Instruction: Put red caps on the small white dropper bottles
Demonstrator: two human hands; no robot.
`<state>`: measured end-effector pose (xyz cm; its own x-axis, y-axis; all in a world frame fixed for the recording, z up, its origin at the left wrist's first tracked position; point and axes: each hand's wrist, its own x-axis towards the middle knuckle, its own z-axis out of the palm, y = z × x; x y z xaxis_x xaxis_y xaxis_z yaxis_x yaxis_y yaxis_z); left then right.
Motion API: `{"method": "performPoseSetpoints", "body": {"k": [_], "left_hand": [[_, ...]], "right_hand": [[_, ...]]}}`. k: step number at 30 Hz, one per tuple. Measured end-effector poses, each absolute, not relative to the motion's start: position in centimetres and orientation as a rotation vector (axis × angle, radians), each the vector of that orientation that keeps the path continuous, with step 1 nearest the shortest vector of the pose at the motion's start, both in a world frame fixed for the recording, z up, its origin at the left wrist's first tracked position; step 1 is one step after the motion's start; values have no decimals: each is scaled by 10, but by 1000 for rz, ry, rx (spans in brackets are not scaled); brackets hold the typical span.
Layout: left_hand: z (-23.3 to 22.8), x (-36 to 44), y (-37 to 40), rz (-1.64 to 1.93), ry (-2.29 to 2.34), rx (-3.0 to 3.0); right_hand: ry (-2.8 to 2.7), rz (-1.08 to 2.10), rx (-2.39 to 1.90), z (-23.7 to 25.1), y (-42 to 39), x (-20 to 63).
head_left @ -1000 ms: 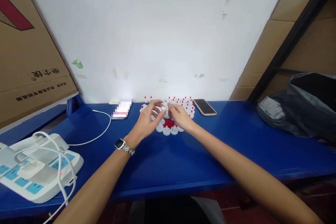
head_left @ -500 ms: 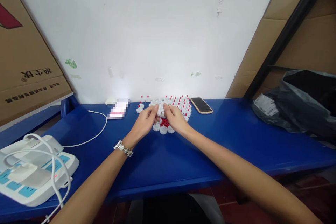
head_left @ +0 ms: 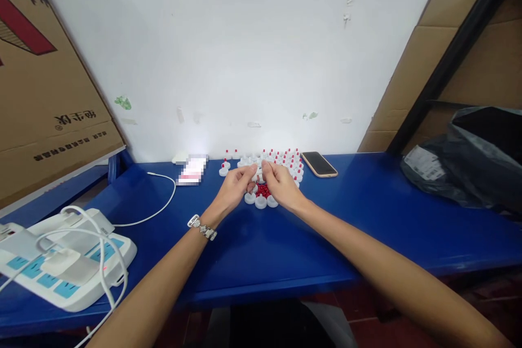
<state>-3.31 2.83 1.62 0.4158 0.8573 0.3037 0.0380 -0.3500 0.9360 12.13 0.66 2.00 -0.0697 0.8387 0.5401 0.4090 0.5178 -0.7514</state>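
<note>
My left hand (head_left: 235, 189) and my right hand (head_left: 282, 185) meet above the middle of the table, both closed with thumbs and fingers pinched. A white plastic cap (head_left: 258, 175) shows between their fingertips, partly covered by them. Just below the hands lies a pile of small red tips (head_left: 263, 190), with several white caps (head_left: 261, 203) along its near edge. Behind and to the right stand many white caps with red tips (head_left: 292, 160) on top. A few more capped pieces (head_left: 224, 169) stand to the left. My fingers hide part of the group.
A phone (head_left: 319, 164) lies right of the caps on the blue table (head_left: 359, 217). A blurred-out bright item (head_left: 193, 169) and a white cable (head_left: 173, 196) are at left, near a power strip (head_left: 81, 283). Cardboard (head_left: 61, 98) and a dark plastic bag (head_left: 444, 168) flank the sides.
The whole view has shifted slightly, so everything appears a little further right. My hands stay together at the same spot over the caps, with only small finger movement.
</note>
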Motion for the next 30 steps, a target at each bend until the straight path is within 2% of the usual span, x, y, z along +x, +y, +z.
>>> {"method": "performPoseSetpoints", "body": {"k": [5, 11, 20, 24, 30], "left_hand": [[13, -51, 43, 1105, 816, 1519], [18, -65, 48, 1064, 909, 1932], [24, -75, 46, 1013, 1097, 2160], [26, -85, 50, 1078, 1193, 2185], [16, -109, 67, 1083, 1459, 2286]], "right_hand": [[-1642, 383, -1157, 31, 10, 143], [-2080, 267, -1267, 18, 16, 158], [-1872, 692, -1019, 27, 34, 132], [-1923, 707, -917, 37, 60, 109], [-2140, 546, -1038, 38, 98, 79]]}}
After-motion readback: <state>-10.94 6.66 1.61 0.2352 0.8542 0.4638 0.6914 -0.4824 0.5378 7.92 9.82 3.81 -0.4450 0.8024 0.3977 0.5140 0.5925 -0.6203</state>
